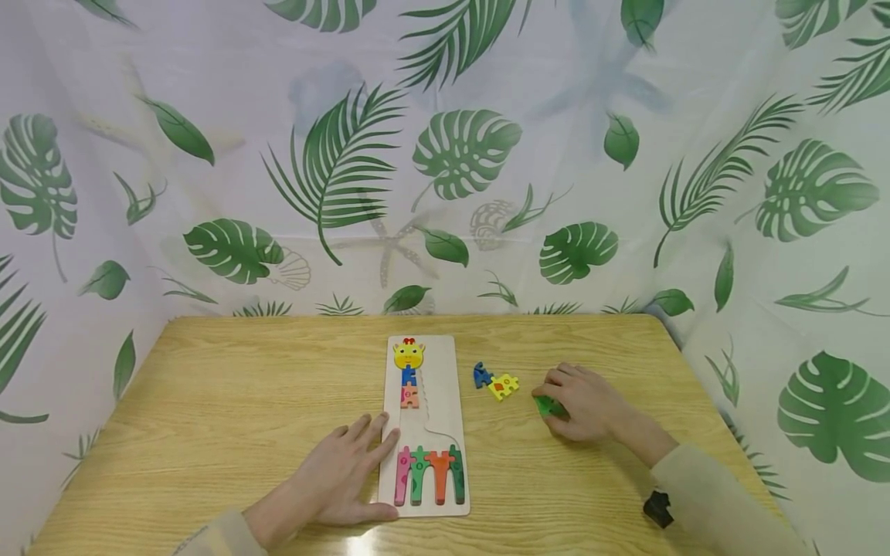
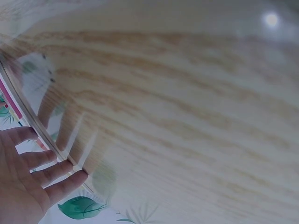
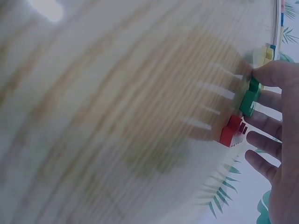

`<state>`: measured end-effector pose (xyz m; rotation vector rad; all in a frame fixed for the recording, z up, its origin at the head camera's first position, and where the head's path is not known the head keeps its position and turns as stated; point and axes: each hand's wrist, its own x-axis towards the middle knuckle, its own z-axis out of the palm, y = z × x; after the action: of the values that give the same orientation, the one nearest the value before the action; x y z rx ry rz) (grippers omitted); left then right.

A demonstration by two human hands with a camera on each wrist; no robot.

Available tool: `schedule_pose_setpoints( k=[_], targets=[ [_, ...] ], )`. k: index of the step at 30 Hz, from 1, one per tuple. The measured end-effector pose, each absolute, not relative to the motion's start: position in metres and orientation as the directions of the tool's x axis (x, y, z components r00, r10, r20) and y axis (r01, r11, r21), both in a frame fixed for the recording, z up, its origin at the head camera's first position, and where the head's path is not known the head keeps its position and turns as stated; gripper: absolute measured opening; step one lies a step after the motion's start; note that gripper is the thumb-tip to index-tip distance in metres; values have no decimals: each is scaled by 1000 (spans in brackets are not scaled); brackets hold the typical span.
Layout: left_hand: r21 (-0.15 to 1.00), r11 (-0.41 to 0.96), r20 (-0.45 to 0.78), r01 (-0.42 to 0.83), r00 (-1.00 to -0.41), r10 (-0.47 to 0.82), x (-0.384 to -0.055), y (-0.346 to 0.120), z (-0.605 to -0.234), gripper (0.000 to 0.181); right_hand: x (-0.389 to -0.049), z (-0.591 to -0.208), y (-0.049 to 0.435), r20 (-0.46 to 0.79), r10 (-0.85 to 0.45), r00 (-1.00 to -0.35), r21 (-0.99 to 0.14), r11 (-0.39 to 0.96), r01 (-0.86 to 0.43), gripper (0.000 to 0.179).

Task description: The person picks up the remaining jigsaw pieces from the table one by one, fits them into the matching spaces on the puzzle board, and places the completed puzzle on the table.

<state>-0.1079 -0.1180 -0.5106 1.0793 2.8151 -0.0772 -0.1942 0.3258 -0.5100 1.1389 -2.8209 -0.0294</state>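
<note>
My left hand (image 1: 351, 469) rests with spread fingers along the left edge of a pale wooden giraffe puzzle board (image 1: 439, 386). The board bears a yellow giraffe head (image 1: 409, 356), a blue piece and a salmon piece (image 1: 409, 398) below it, and several leg pieces along the bottom, among them an orange one (image 1: 439, 471). To the right, my right hand (image 1: 580, 401) pinches a green puzzle piece (image 3: 249, 101) between thumb and finger, low over the tabletop. A red piece (image 3: 230, 132) stands under the other fingers in the right wrist view; the hand hides it from the head view.
Between board and right hand lie a loose blue piece (image 1: 481, 376) and a yellow piece (image 1: 504, 386), close together. The wood-grain table (image 1: 243, 386) backs onto a leaf-patterned curtain (image 1: 389, 177). A black object (image 1: 658, 509) sits at the right sleeve.
</note>
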Motion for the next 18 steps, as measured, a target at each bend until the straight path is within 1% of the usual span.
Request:
schedule_pose_setpoints(
  k=[6,18],
  targets=[
    [-5,743,-131,669,-737,663,-107,-118,-510,110,-193,-513,325,102,-692,-715,58,722,-690,31],
    [-5,742,-132,670,-736,664,-107,-118,-509,109,-191,-512,321,127,-694,-709,25,717,-697,30]
  ],
)
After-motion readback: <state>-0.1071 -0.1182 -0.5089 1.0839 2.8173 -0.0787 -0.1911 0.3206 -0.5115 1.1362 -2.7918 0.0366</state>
